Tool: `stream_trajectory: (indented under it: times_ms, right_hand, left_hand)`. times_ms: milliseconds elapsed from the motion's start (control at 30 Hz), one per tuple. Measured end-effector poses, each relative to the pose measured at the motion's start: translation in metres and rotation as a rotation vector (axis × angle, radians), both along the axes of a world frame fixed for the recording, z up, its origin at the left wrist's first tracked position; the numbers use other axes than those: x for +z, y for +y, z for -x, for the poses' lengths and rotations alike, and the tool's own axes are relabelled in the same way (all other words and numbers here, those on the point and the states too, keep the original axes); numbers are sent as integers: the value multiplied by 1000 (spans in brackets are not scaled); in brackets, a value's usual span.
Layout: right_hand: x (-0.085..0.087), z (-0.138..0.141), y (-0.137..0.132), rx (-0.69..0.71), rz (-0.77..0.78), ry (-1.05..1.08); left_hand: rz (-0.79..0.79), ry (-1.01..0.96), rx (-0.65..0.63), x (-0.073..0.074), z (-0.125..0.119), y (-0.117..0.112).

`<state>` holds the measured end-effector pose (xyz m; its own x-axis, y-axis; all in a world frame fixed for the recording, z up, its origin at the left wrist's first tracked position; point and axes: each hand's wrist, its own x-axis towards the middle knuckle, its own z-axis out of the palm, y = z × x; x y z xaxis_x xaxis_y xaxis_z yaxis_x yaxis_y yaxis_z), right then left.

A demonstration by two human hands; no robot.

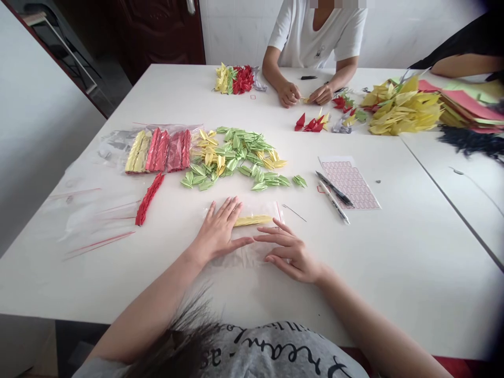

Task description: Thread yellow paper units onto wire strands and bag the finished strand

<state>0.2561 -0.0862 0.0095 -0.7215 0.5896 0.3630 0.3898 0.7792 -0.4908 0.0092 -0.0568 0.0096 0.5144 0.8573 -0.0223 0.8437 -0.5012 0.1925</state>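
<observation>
My left hand [220,231] and my right hand [289,252] lie flat on a clear plastic bag [236,255], fingers spread, their fingertips nearly meeting. Inside the bag, just above my right fingers, is a tight yellow stack of folded paper cranes [252,221]. Neither hand grips it. A thin needle [293,212] lies to the right of the bag. A red stack of folded paper [148,199] lies to my left, beyond my left hand.
A heap of green and yellow folded cranes [236,157] and bagged stacks [157,151] lie ahead on the white table [394,262]. Pens [334,191] rest on a label sheet [348,181]. Opposite, a person's hands [305,94] work among more folded paper.
</observation>
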Motion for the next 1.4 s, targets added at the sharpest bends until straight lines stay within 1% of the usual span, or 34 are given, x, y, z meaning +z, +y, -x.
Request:
stream_trajectory:
  times_ms: [67,133,200,267,300,333,367,400,433,500,567,600,667,700,733,767,800,867,900,1067,1100,1167,1200,1267,1333,1400]
  right_hand:
    - [3,-1,-3,-35,49,29]
    - [8,1,-9,-50,102,-46]
    - [13,2,-17,63,205,-104]
    - [21,1,-26,233,401,-35]
    - [24,0,-31,284,528,46]
    - [28,-2,-36,290,656,141]
    - [31,-4,-39,245,740,233]
    - [33,-6,-42,182,768,295]
    - [34,-6,-44,114,747,322]
    - [32,-5,-45,12,621,291]
    - [25,-4,-43,-74,493,218]
    - [20,-4,-41,-140,446,200]
    - [9,-7,-34,-347,407,252]
    - [5,-10,-30,-471,430,318]
    - [2,-13,-25,-581,495,396]
    - [1,-16,-20,-658,586,462]
    - [1,-18,-16,-696,693,497]
    - [4,-20,-8,-708,880,544]
    - [7,-19,-5,-706,949,556]
    - [21,-18,4,-768,1182,624]
    - [23,-18,5,-748,1240,605]
    - [25,-18,6,-667,1323,494]
    - [26,-17,6,-632,1319,425]
    - [25,-12,4,-626,1211,337]
    - [23,-6,1,-693,1051,322]
    - [20,0,-3,-793,908,309]
  left_hand:
    - [-6,0,7,-1,0,0]
    - [-16,13,17,-3,0,1]
    - [-23,30,29,-4,-1,1]
    - [-21,49,34,-4,-3,1]
    - [-16,57,34,-3,-3,1]
    - [-11,64,33,-3,-4,1]
    - [-7,67,33,-2,-4,1]
    - [-5,68,33,-1,-5,1]
    - [-3,68,36,0,-5,1]
    - [1,67,42,1,-6,1]
    - [2,61,44,1,-7,1]
    - [-2,54,47,1,-7,2]
    - [-22,34,50,0,-7,2]
    - [-36,21,48,-1,-7,2]
    - [-48,10,45,-1,-7,2]
    - [-57,2,39,-1,-7,2]
    - [-60,-2,32,-1,-7,1]
    - [-56,-2,26,-1,-8,1]
    - [-51,-1,24,0,-8,1]
    - [-27,2,12,0,-8,2]
    - [-29,3,11,0,-9,2]
    - [-37,4,10,-1,-9,2]
    - [-40,5,11,-1,-10,2]
    - [-44,12,22,0,-12,1]
    - [-50,20,45,1,-14,-2]
    - [-64,20,55,2,-17,-4]
